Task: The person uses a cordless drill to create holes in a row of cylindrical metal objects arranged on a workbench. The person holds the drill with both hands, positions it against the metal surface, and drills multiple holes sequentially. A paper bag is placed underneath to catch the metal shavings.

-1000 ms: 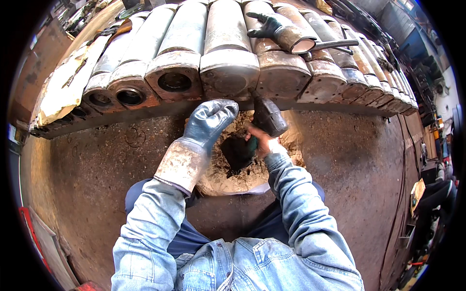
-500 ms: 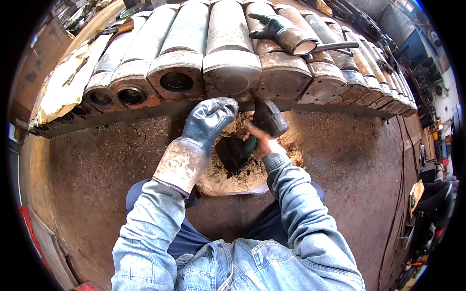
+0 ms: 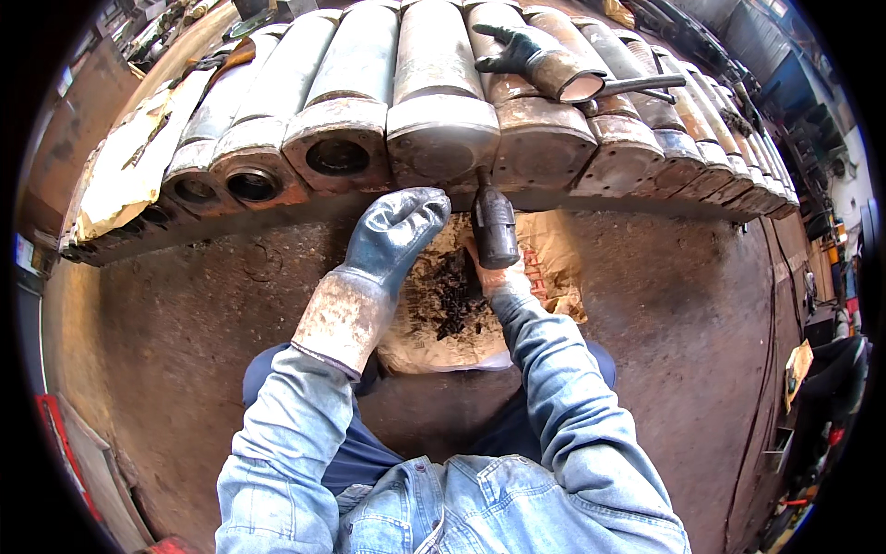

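My right hand (image 3: 498,277), bare, is wrapped round a dark cordless impact wrench (image 3: 496,226); its grip and battery are hidden beneath the body. The wrench's nose points away from me, at the lower right corner of a cylinder's end block (image 3: 441,138). I cannot tell whether it touches a bolt there. My left hand (image 3: 399,231) wears a dark blue coated work glove with a stained pale cuff. Its fingers are curled closed just below the same block, and whatever they hold is hidden.
Metal cylinders (image 3: 349,60) lie side by side in a long row. On them rest another glove (image 3: 535,63), a dark bar (image 3: 641,84) and yellowish paper (image 3: 120,189). Small dark parts (image 3: 454,295) lie on a brown paper sack (image 3: 415,346) on the floor between my knees.
The impact wrench has swung from tilted to nearly straight, and its battery has gone out of sight. My right hand has turned with it. My left hand has hardly moved.
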A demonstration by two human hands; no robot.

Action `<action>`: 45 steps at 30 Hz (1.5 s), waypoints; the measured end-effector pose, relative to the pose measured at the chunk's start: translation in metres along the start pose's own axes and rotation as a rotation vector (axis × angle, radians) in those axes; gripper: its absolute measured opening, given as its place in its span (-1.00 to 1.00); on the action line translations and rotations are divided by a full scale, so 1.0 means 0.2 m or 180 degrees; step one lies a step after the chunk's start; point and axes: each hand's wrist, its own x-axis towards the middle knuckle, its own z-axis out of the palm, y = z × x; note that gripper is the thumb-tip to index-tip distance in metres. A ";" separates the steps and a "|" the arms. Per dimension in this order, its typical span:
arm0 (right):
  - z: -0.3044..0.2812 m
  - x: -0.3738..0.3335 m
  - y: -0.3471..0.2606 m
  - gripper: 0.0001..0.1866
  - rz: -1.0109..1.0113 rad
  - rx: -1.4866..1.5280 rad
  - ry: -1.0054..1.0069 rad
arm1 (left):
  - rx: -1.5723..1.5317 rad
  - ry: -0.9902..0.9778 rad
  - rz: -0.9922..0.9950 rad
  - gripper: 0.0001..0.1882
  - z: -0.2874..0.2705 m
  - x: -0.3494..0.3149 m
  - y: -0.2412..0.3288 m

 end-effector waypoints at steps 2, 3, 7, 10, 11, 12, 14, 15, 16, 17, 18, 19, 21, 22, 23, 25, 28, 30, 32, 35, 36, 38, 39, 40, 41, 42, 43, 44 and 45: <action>0.03 0.10 0.22 -0.55 -0.0322 0.0715 0.0032 | 0.0040 -0.0038 -0.0009 -0.75 0.01 0.01 0.00; 0.05 0.13 0.24 -0.66 -0.0632 0.1507 0.0008 | 0.0003 -0.0016 0.0013 -0.75 0.00 0.02 -0.01; 0.00 0.09 0.20 -0.72 -0.0884 0.0959 0.0035 | -0.0162 0.0142 -0.0113 -0.75 -0.01 -0.01 0.00; -0.04 0.08 0.16 -0.66 -0.0936 0.0406 0.0088 | -0.0003 0.0030 -0.0029 -0.74 -0.02 -0.01 0.01; -0.04 0.12 0.24 -0.65 -0.0870 0.0902 0.0069 | 0.0093 -0.0075 0.0042 -0.74 -0.02 0.01 -0.01; -0.04 0.13 0.22 -0.63 -0.0804 0.1417 -0.0005 | 0.0128 0.0001 0.0013 -0.74 -0.02 -0.01 0.00; -0.03 0.11 0.20 -0.63 -0.0758 0.1272 0.0047 | 0.0198 0.0151 -0.0043 -0.74 -0.02 -0.04 0.01; -0.04 0.11 0.20 -0.63 -0.0625 0.1650 -0.0036 | 0.0140 0.0192 -0.0115 -0.74 -0.01 -0.04 0.02; -0.06 0.12 0.19 -0.64 -0.0491 0.2028 -0.0122 | 0.0082 0.0232 -0.0187 -0.74 0.00 -0.04 0.03; -0.07 0.12 0.19 -0.64 -0.0354 0.2404 -0.0208 | 0.0024 0.0273 -0.0260 -0.75 0.01 -0.05 0.03; -0.07 0.10 0.16 -0.65 -0.0504 0.1947 -0.0082 | 0.0087 0.0277 -0.0313 -0.70 0.00 -0.05 0.04; -0.08 0.08 0.14 -0.66 -0.0652 0.1490 0.0043 | 0.0151 0.0282 -0.0367 -0.66 -0.01 -0.04 0.03; -0.08 0.08 0.15 -0.66 -0.0788 0.0988 0.0171 | 0.0209 0.0352 -0.0519 -0.60 0.00 -0.02 0.02; -0.08 0.12 0.19 -0.65 -0.0782 0.0946 0.0166 | 0.0205 0.0422 -0.0614 -0.60 0.02 -0.01 0.02; -0.09 0.14 0.23 -0.64 -0.0774 0.0904 0.0161 | 0.0202 0.0491 -0.0709 -0.59 0.03 0.00 0.02; -0.12 0.16 0.25 -0.61 -0.0855 0.0076 0.0293 | 0.0237 0.0572 -0.0822 -0.59 0.06 -0.01 0.05; -0.14 0.19 0.26 -0.55 -0.0739 -0.0327 0.0332 | 0.0184 0.0752 -0.0990 -0.59 0.10 -0.01 0.09; -0.15 0.19 0.25 -0.53 -0.0689 -0.0390 0.0346 | 0.0108 0.0768 -0.0981 -0.58 0.09 -0.01 0.08; -0.15 0.16 0.24 -0.52 -0.0741 -0.0527 0.0401 | 0.0079 0.0784 -0.0961 -0.57 0.10 0.00 0.08; -0.17 0.11 0.19 -0.52 -0.0687 -0.0402 0.0212 | 0.0072 0.0861 -0.1006 -0.60 0.09 0.01 0.07; -0.20 0.09 0.17 -0.51 -0.0706 -0.0563 0.0208 | 0.0100 0.0886 -0.1058 -0.60 0.09 0.03 0.06; -0.26 0.04 0.14 -0.49 -0.0740 -0.0886 0.0200 | 0.0179 0.0897 -0.1131 -0.59 0.09 0.05 0.03; -0.27 0.03 0.14 -0.47 -0.0673 -0.0863 0.0140 | 0.0228 0.0875 -0.1149 -0.58 0.10 0.06 0.02; -0.29 0.02 0.15 -0.45 -0.0604 -0.0840 0.0082 | 0.0276 0.0851 -0.1168 -0.56 0.11 0.07 0.00; -0.31 0.00 0.16 -0.42 -0.0533 -0.0817 0.0026 | 0.0333 0.0846 -0.1254 -0.54 0.13 0.09 -0.01; -0.33 -0.04 0.16 -0.41 -0.0541 -0.0772 -0.0067 | 0.0388 0.0837 -0.1354 -0.52 0.16 0.09 -0.01; -0.32 -0.09 0.09 -0.39 -0.0610 -0.0692 -0.0232 | 0.0472 0.0920 -0.1418 -0.50 0.14 0.08 0.01; -0.31 -0.14 0.02 -0.37 -0.0679 -0.0613 -0.0398 | 0.0467 0.0951 -0.1432 -0.51 0.11 0.06 0.02; -0.36 -0.21 -0.01 -0.36 -0.0646 -0.0485 -0.0439 | 0.0423 0.0864 -0.1597 -0.51 0.15 0.08 -0.03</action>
